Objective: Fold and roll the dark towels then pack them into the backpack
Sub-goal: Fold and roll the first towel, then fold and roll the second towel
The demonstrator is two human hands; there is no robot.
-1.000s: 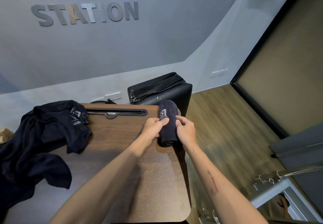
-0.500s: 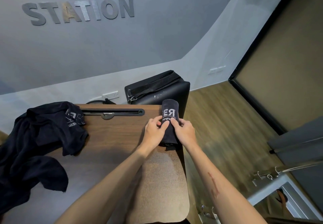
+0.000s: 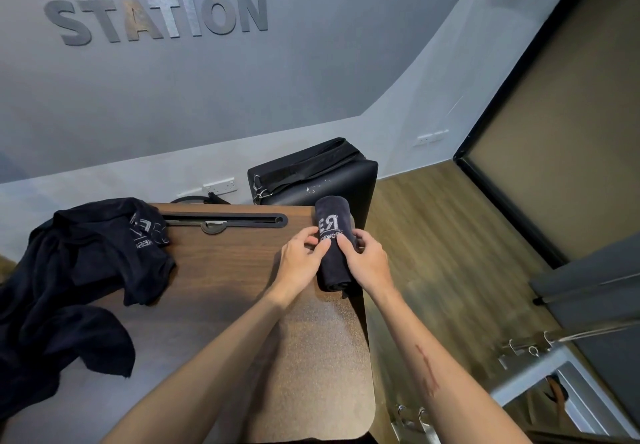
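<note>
1. Head view, hands: left hand [image 3: 300, 259] curled against the left side of the rolled towel [image 3: 334, 246], fingertips pinching the cloth just under the white lettering; right hand [image 3: 367, 260] curled against the right side, fingers pinching the roll's upper face.
2. Head view, rolled towel: dark, tightly rolled, lying lengthwise on the far right corner of the wooden counter [image 3: 221, 270], near end hanging slightly over the right edge; white letters "ER" showing on top.
3. Head view, loose towels [image 3: 83, 270]: dark heap crumpled at the counter's left side, spilling over the left edge, white print partly visible on a fold; well apart from the roll.
4. Head view, backpack [image 3: 311, 173]: black, standing on the floor just beyond the counter's far edge, straps lying across its top, right behind the roll.
5. Head view, surroundings: long dark slot [image 3: 225, 220] along the counter's far edge; white socket [image 3: 220, 186] on the grey wall; raised letters "STATION" [image 3: 159, 20] above; wood-plank floor [image 3: 450, 253] to the right.
</note>
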